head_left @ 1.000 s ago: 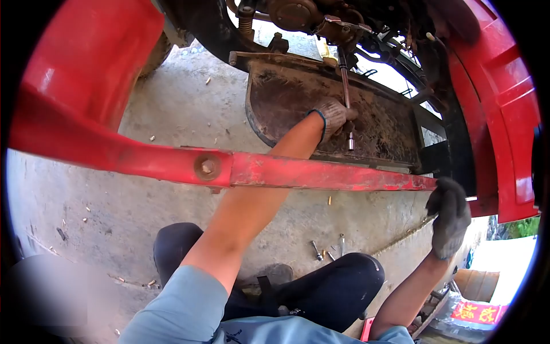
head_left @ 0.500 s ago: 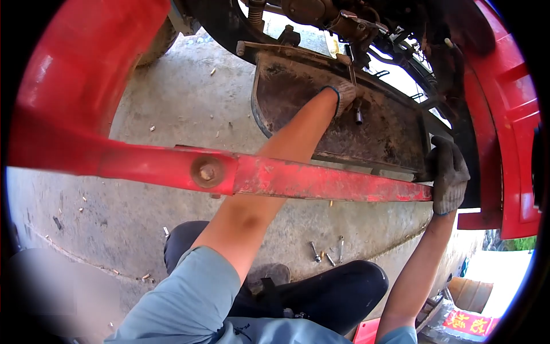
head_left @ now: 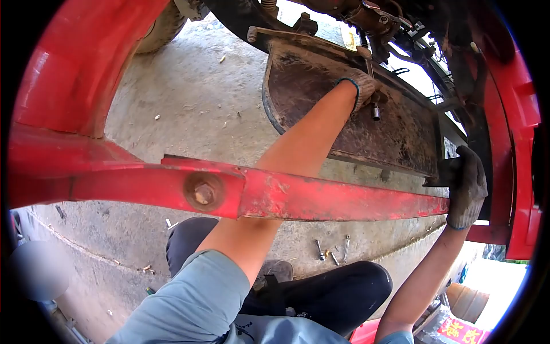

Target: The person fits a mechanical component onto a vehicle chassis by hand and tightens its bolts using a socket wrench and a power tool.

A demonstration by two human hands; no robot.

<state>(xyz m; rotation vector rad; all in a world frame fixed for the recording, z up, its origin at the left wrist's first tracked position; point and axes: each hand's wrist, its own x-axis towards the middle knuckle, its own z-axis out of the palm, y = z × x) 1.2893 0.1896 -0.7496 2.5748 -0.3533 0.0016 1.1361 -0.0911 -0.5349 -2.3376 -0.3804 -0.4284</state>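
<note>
From where I stood, the left hand (head_left: 365,92), gloved, was closed around a wrench (head_left: 369,70) above the panel (head_left: 306,83), the shaft reaching toward the panel's far edge and the socket (head_left: 376,112) showing below the fingers. The right hand (head_left: 468,192), fingers slightly bent, touched the right end of the red bar (head_left: 338,198); I couldn't tell whether it gripped. Small tools (head_left: 346,250) lay on the floor (head_left: 177,109) near a knee (head_left: 366,281).

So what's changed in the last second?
The left hand has moved the socket wrench farther from the dark panel's near edge. The right hand has risen from below the red bar's end to beside it. The left hand's grip and the small tools on the floor stayed put.
</note>
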